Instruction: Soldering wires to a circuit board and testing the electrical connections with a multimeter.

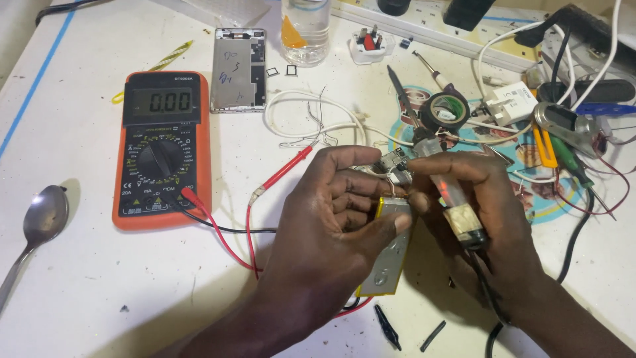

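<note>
My left hand (334,212) grips a flat silver battery pack with yellow edging (387,265), thumb pressed on its top end. A small metal part with thin wires (395,162) sits just above my fingers. My right hand (487,199) holds a soldering iron (447,192) with a translucent handle and a red glow inside; its tip points at the battery's top edge near my left thumb. The iron's black cord (490,318) runs down under my right wrist.
An orange multimeter (161,149) lies at left, its red probe (286,167) and leads trailing toward my hands. A spoon (36,229), a phone back panel (238,69), a glass jar (305,30), black tape roll (445,111), white cables and a power strip (464,40) crowd the table.
</note>
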